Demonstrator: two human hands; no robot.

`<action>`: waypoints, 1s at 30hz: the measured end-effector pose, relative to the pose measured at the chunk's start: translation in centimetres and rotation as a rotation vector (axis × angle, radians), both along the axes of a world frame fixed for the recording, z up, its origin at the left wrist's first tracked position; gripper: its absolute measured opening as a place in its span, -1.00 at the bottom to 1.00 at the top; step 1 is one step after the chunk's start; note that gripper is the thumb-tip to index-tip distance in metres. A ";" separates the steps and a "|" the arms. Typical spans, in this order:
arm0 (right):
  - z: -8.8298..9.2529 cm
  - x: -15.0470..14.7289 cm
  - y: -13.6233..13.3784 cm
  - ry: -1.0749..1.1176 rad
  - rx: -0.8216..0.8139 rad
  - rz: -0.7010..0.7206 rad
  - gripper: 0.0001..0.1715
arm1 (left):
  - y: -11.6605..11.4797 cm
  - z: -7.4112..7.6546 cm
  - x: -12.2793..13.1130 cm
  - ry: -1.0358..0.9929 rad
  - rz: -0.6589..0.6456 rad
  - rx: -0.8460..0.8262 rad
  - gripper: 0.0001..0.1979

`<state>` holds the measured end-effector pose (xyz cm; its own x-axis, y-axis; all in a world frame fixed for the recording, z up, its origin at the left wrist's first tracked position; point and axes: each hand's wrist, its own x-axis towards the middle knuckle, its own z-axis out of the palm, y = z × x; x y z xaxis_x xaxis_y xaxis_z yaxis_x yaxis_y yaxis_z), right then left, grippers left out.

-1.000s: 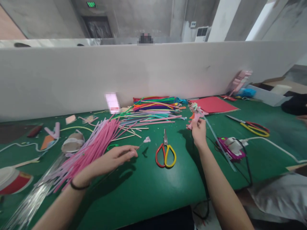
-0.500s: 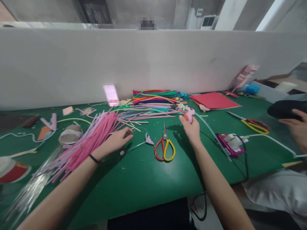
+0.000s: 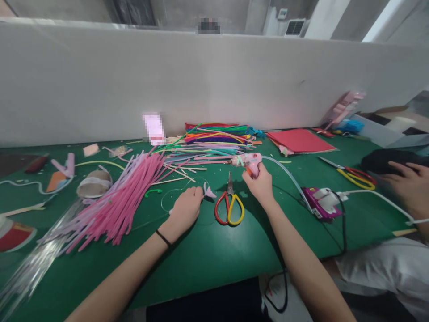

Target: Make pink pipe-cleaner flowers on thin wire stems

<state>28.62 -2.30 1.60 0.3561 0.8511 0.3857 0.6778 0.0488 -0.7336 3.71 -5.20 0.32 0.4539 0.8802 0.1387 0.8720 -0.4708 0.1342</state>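
My right hand is wrapped round the handle of a pink hot glue gun, held above the table with its nozzle pointing left. A clear glue stick sticks out of its back. My left hand is closed low over the table, fingertips pinching the left end of a small lilac flower-like piece; the exact grip is partly hidden. A thin clear line loops beside this hand. Between my hands lie scissors with red and yellow handles, blades pointing away.
Pink and lilac pipe cleaners are heaped left, more coloured ones at the back. A purple power strip, second scissors and red sheets are right. A co-worker's hand touches a black object. A partition stands behind.
My left hand has moved right from the pipe cleaners to the lilac piece and closed there. The glue gun has been lifted off the pile and turned, nozzle to the left.
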 end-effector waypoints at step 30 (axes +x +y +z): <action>-1.7 -2.1 -0.5 -0.308 0.028 0.236 -0.84 | -1.3 2.2 -1.6 -0.304 0.034 -0.096 -0.52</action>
<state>26.49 -2.77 -0.08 0.0157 0.8835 0.4682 0.8338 0.2468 -0.4938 2.10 -6.50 2.55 0.3745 0.9098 0.1791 0.8003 -0.4147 0.4331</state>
